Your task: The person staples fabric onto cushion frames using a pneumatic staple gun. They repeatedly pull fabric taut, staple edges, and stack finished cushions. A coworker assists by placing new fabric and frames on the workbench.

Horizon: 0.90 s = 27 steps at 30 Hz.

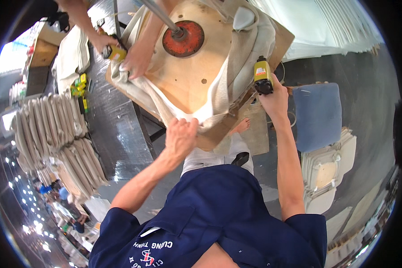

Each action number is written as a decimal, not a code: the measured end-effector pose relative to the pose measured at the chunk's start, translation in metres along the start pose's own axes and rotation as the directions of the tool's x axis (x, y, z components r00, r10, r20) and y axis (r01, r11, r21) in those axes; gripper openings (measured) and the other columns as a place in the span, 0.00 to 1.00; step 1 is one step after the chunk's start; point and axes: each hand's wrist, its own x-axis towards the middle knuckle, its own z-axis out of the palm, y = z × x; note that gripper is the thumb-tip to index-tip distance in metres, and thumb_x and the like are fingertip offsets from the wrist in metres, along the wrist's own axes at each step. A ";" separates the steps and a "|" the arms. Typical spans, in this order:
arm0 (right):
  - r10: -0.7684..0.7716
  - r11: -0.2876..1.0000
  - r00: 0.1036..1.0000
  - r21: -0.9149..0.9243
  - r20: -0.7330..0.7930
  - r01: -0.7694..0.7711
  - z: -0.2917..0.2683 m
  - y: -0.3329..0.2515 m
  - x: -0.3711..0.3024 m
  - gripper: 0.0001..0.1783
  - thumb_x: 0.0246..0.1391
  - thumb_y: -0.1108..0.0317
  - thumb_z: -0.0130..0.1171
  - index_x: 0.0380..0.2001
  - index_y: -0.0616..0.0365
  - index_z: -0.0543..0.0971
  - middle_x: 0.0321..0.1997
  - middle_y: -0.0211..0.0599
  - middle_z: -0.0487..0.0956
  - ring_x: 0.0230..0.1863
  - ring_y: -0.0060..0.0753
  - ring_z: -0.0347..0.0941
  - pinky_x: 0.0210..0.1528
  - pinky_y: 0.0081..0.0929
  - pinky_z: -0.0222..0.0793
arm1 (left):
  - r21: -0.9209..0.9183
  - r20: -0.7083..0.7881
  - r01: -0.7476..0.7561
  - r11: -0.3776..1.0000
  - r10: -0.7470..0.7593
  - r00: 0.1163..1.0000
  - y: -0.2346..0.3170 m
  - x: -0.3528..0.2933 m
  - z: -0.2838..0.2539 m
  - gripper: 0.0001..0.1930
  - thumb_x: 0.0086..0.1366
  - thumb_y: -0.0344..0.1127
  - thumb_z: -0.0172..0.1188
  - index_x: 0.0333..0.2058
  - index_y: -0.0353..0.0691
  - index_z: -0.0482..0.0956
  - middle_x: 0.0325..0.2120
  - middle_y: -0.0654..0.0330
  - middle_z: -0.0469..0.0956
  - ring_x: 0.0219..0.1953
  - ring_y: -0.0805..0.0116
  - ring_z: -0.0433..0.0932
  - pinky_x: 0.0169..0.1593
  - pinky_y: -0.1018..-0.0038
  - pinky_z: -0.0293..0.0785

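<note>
A square plywood seat board (188, 76) lies upside down with a red round plate (183, 39) and a metal pole at its middle. Cream fabric (236, 67) is wrapped over its edges. My left hand (180, 135) pinches the fabric at the board's near edge. My right hand (274, 99) grips a yellow and black staple gun (262, 76) beside the board's right edge. Across the board, another person's hands (138, 58) press the fabric and hold a second yellow staple gun (115, 52).
A stack of folded cream covers (58, 134) lies on the dark worktable (116, 129) at left, near small yellow-green boxes (79, 85). A blue cushion (318, 116) and stacked upholstered seats (328, 172) stand on the floor at right. White sheets (326, 22) are piled behind.
</note>
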 end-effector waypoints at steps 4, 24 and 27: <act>0.020 0.978 0.996 0.207 -0.084 -0.002 0.010 0.001 -0.045 0.26 0.45 0.74 0.69 0.52 0.58 0.83 0.39 0.54 0.87 0.46 0.62 0.85 0.45 0.40 0.79 | -0.162 -0.022 -0.118 0.980 0.116 0.993 0.031 0.032 0.008 0.15 0.53 0.29 0.69 0.41 0.40 0.79 0.25 0.55 0.81 0.33 0.54 0.82 0.43 0.58 0.72; 0.417 0.909 0.820 -0.182 0.393 -0.375 0.026 -0.149 -0.110 0.29 0.43 0.58 0.76 0.46 0.59 0.78 0.30 0.54 0.85 0.35 0.60 0.85 0.40 0.52 0.81 | -0.564 0.336 0.015 0.826 0.212 0.918 -0.082 0.162 -0.023 0.11 0.64 0.35 0.68 0.42 0.40 0.79 0.30 0.52 0.80 0.38 0.51 0.72 0.48 0.57 0.71; 0.374 0.924 0.849 -0.227 0.373 -0.307 0.026 -0.152 -0.099 0.28 0.43 0.59 0.75 0.45 0.63 0.79 0.30 0.54 0.85 0.36 0.60 0.86 0.41 0.50 0.82 | -0.565 0.314 0.022 0.825 0.190 0.930 -0.083 0.160 -0.018 0.12 0.63 0.35 0.68 0.42 0.39 0.79 0.31 0.51 0.81 0.40 0.50 0.73 0.48 0.57 0.70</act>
